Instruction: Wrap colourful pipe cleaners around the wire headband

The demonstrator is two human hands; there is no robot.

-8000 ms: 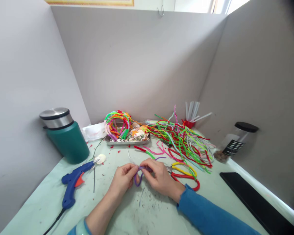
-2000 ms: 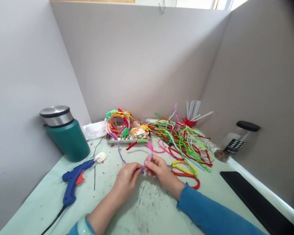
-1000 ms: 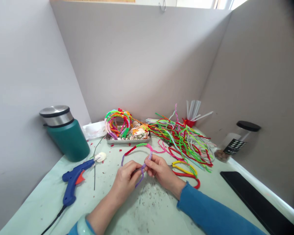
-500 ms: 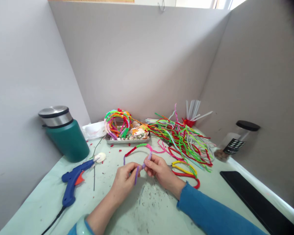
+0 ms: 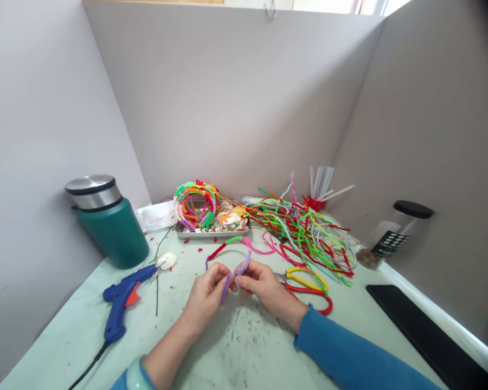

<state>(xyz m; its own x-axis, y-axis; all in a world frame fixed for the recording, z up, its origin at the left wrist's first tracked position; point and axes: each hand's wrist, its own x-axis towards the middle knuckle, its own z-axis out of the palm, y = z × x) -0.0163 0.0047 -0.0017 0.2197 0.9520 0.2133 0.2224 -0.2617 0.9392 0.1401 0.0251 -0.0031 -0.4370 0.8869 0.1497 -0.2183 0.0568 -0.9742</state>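
Over the middle of the table I hold a curved band (image 5: 245, 245) wrapped in red, green, pink and purple pipe cleaners. My right hand (image 5: 265, 288) is closed, its thumb and fingers pinching the lilac-wrapped end of the band. Close beside it, my left hand (image 5: 205, 292) pinches a purple pipe cleaner (image 5: 225, 290), whose loose tail hangs down past the thumb. The fingertips of both hands nearly meet, so the spot between them is partly hidden. Scissors (image 5: 309, 272) with yellow and red handles lie just right of my right hand.
A metal tray (image 5: 211, 234) holds coloured hoops (image 5: 193, 189) and buttons. A pile of pipe cleaners (image 5: 305, 233) lies right of it. A blue glue gun (image 5: 122, 303) and green flask (image 5: 114, 233) are at left. A jar (image 5: 390, 241) and black strip (image 5: 415, 325) are at right.
My right hand has shifted slightly, its fingers reaching further left along the band. The left fingers and the purple tail have moved a little to the left.
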